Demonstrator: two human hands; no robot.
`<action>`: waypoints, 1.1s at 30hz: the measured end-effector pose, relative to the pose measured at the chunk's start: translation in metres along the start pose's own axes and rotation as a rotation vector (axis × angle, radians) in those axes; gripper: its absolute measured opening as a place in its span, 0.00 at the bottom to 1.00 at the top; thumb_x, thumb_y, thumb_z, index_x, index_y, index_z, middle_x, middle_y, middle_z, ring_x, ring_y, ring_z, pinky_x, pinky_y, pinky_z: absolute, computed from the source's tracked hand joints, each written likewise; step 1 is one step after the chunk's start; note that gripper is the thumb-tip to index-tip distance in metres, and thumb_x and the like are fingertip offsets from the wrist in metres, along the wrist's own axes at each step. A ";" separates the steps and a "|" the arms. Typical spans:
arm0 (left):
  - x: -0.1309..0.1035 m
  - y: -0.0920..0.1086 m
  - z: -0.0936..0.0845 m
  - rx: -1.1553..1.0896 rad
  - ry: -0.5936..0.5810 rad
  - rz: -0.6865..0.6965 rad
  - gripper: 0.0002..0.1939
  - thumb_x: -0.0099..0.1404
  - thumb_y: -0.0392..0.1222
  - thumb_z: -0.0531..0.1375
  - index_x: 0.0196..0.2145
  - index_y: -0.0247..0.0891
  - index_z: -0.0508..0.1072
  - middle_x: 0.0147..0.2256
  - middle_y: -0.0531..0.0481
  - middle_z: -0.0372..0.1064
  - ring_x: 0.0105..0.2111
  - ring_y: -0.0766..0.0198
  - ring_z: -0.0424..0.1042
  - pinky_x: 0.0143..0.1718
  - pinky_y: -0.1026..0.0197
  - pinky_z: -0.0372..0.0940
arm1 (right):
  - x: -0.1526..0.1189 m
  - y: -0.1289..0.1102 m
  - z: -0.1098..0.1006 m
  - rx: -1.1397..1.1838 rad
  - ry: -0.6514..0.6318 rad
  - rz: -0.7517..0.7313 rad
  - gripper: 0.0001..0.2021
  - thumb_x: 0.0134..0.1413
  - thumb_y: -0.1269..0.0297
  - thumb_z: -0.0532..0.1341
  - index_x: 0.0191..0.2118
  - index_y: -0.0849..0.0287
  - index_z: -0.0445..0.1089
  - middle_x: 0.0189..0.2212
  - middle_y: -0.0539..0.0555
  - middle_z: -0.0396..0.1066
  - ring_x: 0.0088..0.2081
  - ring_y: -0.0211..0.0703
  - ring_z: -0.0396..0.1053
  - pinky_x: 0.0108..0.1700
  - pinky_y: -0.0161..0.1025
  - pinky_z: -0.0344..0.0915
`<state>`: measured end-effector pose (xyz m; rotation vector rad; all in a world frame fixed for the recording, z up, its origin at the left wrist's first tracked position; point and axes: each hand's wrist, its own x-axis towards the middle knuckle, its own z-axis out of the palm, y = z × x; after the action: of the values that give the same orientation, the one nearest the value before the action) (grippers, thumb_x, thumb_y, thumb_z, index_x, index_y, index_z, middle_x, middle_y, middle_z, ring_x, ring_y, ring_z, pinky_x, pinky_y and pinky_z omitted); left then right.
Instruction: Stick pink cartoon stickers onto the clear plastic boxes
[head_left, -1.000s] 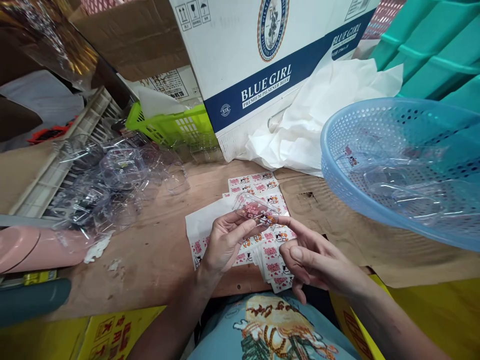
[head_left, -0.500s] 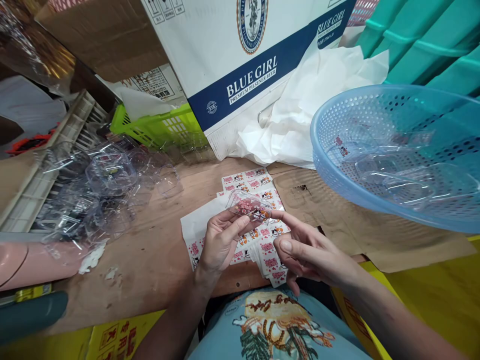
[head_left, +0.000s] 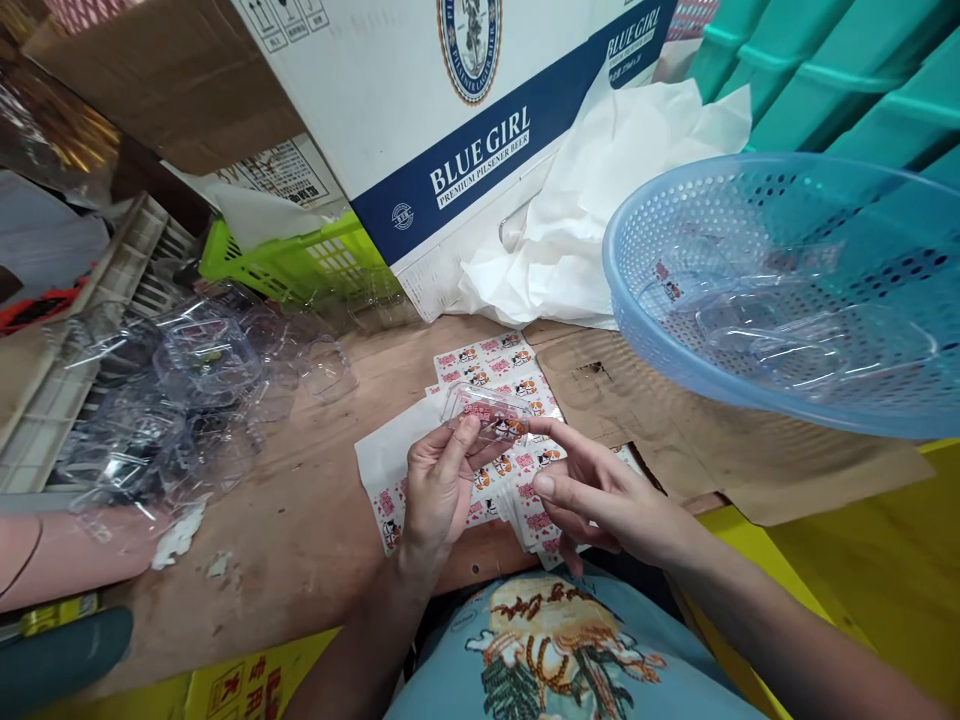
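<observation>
My left hand (head_left: 442,480) pinches a small clear plastic case (head_left: 491,418) by its left side, the thumb lying over its face. A pink-lettered sticker with cartoon cats (head_left: 499,425) shows on the case. With its index fingertip, my right hand (head_left: 600,490) touches the right edge of the case. Its thumb and other fingers are loosely apart and hold nothing. Beneath both hands lie overlapping sheets of similar stickers (head_left: 487,356), beside a blank white backing sheet (head_left: 390,447).
Several clear plastic cases (head_left: 202,360) are heaped at the left, near a green basket (head_left: 300,255). A blue perforated basket (head_left: 652,340) with clear pieces inside stands at the right. A beer carton (head_left: 390,120) and crumpled white paper (head_left: 570,230) are behind; teal bins (head_left: 832,90) stand back right.
My left thumb has moved up onto the face of the case. The right index fingertip stays at its right edge. The whole view has shifted slightly.
</observation>
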<state>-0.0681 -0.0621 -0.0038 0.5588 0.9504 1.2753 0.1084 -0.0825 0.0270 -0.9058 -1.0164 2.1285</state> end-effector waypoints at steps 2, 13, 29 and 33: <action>-0.001 -0.002 0.002 0.010 0.028 0.045 0.04 0.59 0.42 0.69 0.31 0.39 0.81 0.36 0.51 0.81 0.39 0.60 0.79 0.50 0.49 0.74 | -0.001 0.002 0.004 -0.220 0.092 -0.043 0.36 0.63 0.50 0.60 0.70 0.56 0.46 0.16 0.38 0.53 0.16 0.32 0.51 0.20 0.31 0.60; -0.007 -0.001 0.009 0.014 0.048 0.099 0.05 0.57 0.42 0.71 0.32 0.40 0.82 0.38 0.50 0.81 0.38 0.62 0.79 0.45 0.59 0.75 | 0.004 0.036 0.019 -1.521 0.491 -0.332 0.30 0.69 0.60 0.48 0.73 0.60 0.44 0.30 0.62 0.75 0.25 0.48 0.67 0.28 0.41 0.64; 0.055 0.049 -0.090 1.382 0.018 0.356 0.12 0.52 0.43 0.68 0.35 0.36 0.75 0.38 0.43 0.73 0.48 0.46 0.69 0.55 0.43 0.61 | -0.059 -0.098 -0.115 -1.892 1.124 -0.577 0.28 0.59 0.52 0.64 0.59 0.66 0.69 0.57 0.77 0.60 0.60 0.75 0.57 0.56 0.67 0.57; 0.052 0.041 -0.079 1.300 -0.132 0.369 0.10 0.64 0.46 0.58 0.31 0.38 0.72 0.36 0.47 0.73 0.39 0.58 0.72 0.45 0.57 0.66 | 0.009 -0.061 -0.039 -1.567 0.602 -0.695 0.29 0.63 0.53 0.61 0.65 0.58 0.60 0.59 0.68 0.63 0.58 0.61 0.63 0.56 0.58 0.65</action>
<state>-0.1566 -0.0145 -0.0269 1.8569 1.5523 0.7567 0.1471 -0.0284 0.0559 -1.3571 -2.1433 0.1390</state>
